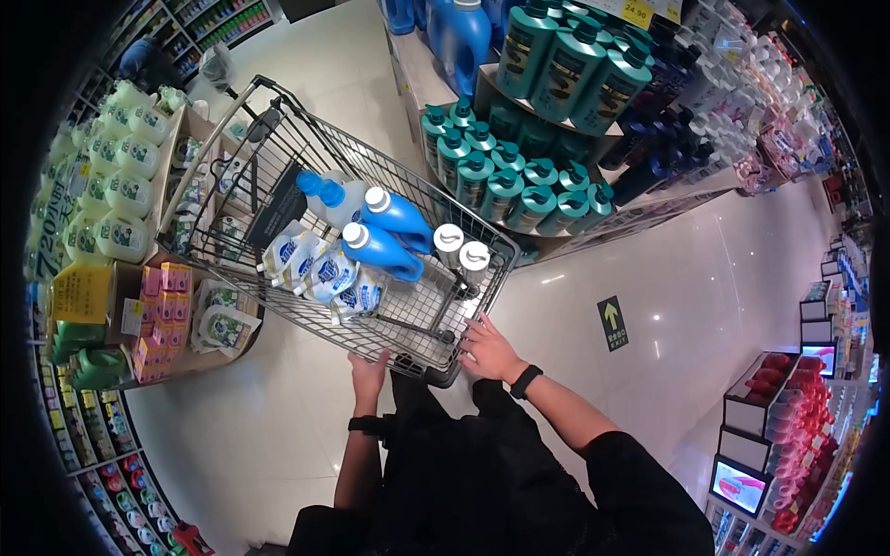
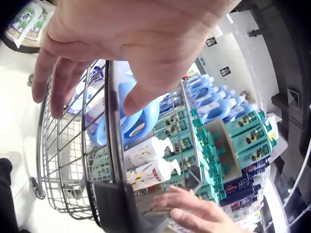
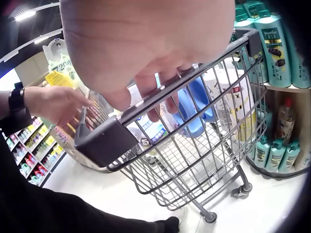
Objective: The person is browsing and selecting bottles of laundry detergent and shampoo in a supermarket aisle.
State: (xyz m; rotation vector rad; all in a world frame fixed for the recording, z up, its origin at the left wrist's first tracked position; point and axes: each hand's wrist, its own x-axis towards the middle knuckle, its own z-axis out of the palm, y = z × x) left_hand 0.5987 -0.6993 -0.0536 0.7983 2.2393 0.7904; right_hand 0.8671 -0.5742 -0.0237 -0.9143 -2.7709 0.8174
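A grey wire shopping cart (image 1: 436, 167) stands before me, its handle at the far upper left. My left hand (image 1: 370, 372) straddles the near rim close to a corner, thumb inside and fingers outside in the left wrist view. Farther right, my right hand (image 1: 489, 350) holds the rim, its fingers draped over the bar in the right wrist view. The basket carries two blue jugs (image 1: 387, 252) with white caps, two white pump bottles (image 2: 148, 174), clear bottles (image 1: 341, 199) with blue caps, and several blue-and-white pouches (image 1: 324, 273).
Teal pump bottles (image 1: 505, 190) fill a tiered display close along the cart's right side. On the left, a display holds pale green jugs (image 1: 120, 190) and pink boxes (image 1: 165, 310). A floor exit sign (image 1: 612, 324) lies to the right, before shelves with red goods (image 1: 797, 426).
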